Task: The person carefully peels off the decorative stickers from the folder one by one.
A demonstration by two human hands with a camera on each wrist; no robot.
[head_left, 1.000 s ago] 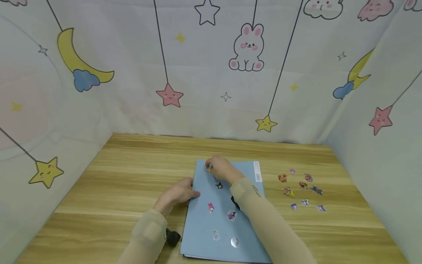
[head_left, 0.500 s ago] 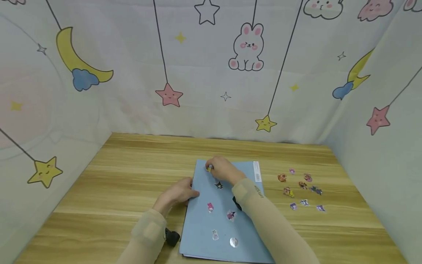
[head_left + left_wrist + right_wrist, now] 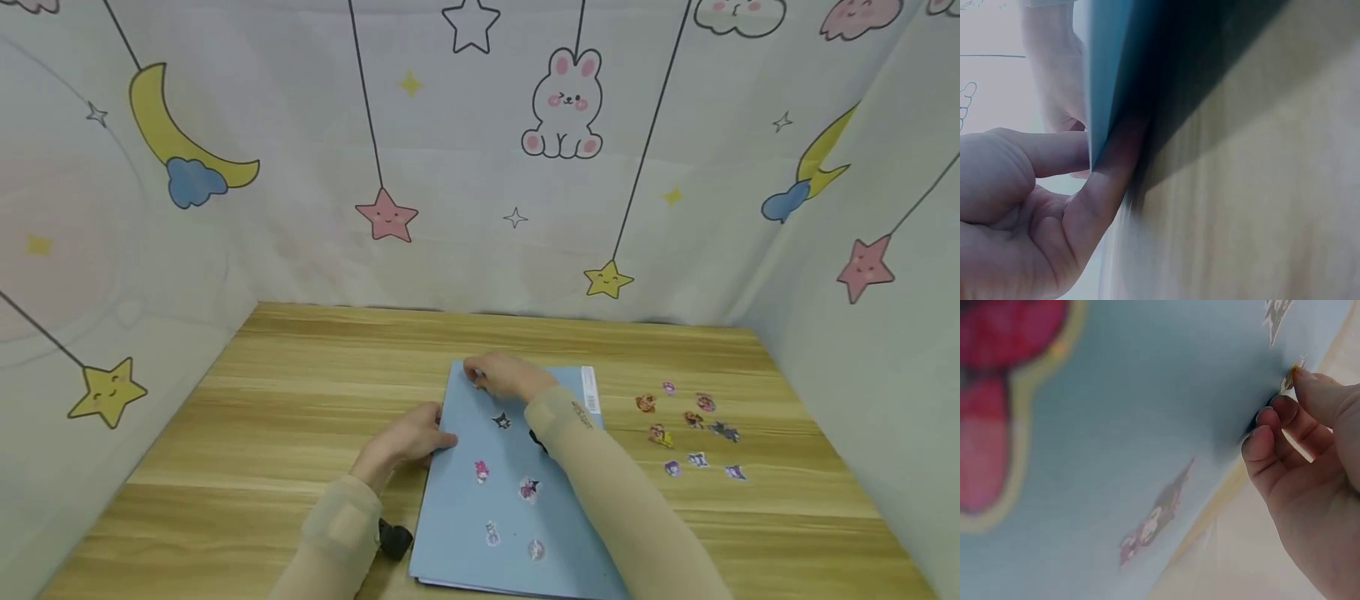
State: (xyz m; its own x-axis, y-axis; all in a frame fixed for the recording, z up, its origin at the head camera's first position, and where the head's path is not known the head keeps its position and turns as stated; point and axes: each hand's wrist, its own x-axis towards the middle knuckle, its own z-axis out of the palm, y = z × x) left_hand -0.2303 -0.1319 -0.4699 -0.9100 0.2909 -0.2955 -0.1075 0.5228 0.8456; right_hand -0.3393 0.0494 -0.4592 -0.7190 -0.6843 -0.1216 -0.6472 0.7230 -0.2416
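A blue folder (image 3: 468, 508) lies on the table, several cartoon stickers spread over its cover. My left hand (image 3: 408, 435) grips its left edge, thumb on top; in the left wrist view the fingers (image 3: 1100, 200) reach beneath the slightly raised cover. My right hand (image 3: 506, 375) is at the folder's upper left with curled fingers. Between its thumb and fingertips it holds a small sticker with yellow on it (image 3: 1290, 376), right at the cover; the hand mostly hides it in the head view. Nearest below is a black-and-white sticker (image 3: 501, 421); a pink one (image 3: 481, 472) lies lower.
Several loose stickers (image 3: 693, 420) lie on the wooden table (image 3: 262, 417), right of the folder. A white label (image 3: 590, 390) marks the folder's top right corner. Cartoon-printed curtains (image 3: 450, 142) enclose the table at the back and both sides.
My right hand has shifted slightly left and rolled over the sticker, so its yellow part no longer shows in the head view. The left hand stays on the folder's edge.
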